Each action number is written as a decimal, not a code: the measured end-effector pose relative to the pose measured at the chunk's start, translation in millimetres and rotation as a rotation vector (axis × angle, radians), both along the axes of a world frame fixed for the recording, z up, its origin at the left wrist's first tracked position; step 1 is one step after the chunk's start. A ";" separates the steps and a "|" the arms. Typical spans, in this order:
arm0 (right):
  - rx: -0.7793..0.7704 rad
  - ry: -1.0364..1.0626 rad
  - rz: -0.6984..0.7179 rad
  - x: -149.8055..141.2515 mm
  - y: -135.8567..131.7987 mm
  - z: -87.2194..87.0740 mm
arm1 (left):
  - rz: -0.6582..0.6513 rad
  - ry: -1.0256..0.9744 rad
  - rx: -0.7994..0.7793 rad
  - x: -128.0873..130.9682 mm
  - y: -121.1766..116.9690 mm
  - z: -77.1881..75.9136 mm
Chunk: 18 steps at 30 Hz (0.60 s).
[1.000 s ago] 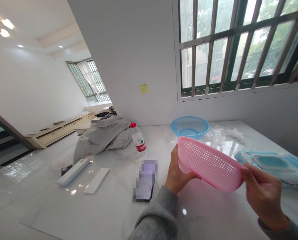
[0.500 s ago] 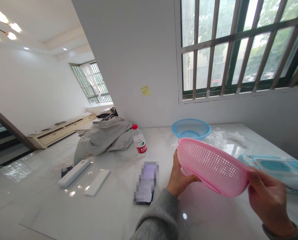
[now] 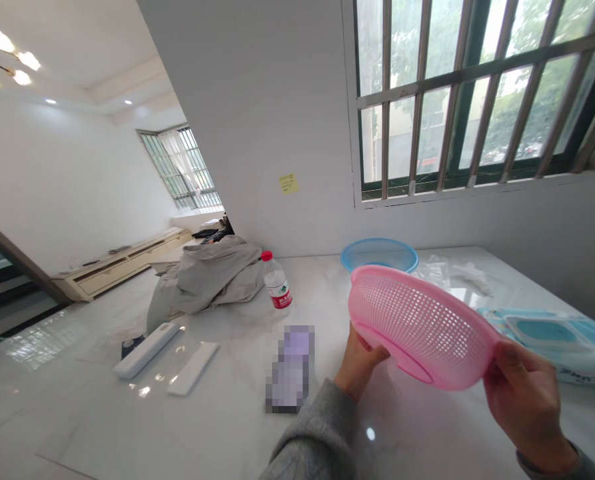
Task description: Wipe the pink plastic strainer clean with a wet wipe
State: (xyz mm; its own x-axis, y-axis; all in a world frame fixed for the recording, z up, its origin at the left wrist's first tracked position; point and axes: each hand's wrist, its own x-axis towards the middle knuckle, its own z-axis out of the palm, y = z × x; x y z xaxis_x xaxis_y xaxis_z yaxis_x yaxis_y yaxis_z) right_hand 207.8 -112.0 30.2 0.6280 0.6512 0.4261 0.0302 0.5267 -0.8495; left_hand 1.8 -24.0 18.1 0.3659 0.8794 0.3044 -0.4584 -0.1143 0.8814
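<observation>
A pink perforated plastic basket (image 3: 422, 327) is held tilted above the white marble-look table (image 3: 217, 433), its underside partly turned toward me. My left hand (image 3: 360, 363) is closed at its left underside, with the thumb near the base ring and the other fingers hidden behind. On the right, my right hand (image 3: 524, 397) pinches the rim between thumb and fingers. Behind the pink basket stands a blue plastic basket (image 3: 377, 250), its lower part covered from view.
A blue wet-wipes pack (image 3: 552, 340) and crumpled clear plastic (image 3: 434, 270) lie at the right. Toward the left are a red-capped water bottle (image 3: 278, 283), a pixelated phone (image 3: 292, 370), a white strip (image 3: 193, 369), a long white box (image 3: 147, 350) and a grey cloth (image 3: 217, 273).
The pink basket has tipped so more of its underside and base ring show. Both hands have moved slightly with it, the right one a little leftward.
</observation>
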 end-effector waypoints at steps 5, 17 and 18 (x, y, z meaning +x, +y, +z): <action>0.032 0.147 0.066 -7.0 -0.6 -0.1 | -0.116 -0.048 -0.023 10.7 -9.6 3.4; 0.099 0.154 0.152 -8.3 3.4 -19.0 | -0.324 -0.068 -0.255 17.0 -19.5 -9.9; 0.097 0.161 0.151 -8.1 3.9 -19.8 | -0.326 -0.100 -0.274 16.8 -20.1 -10.2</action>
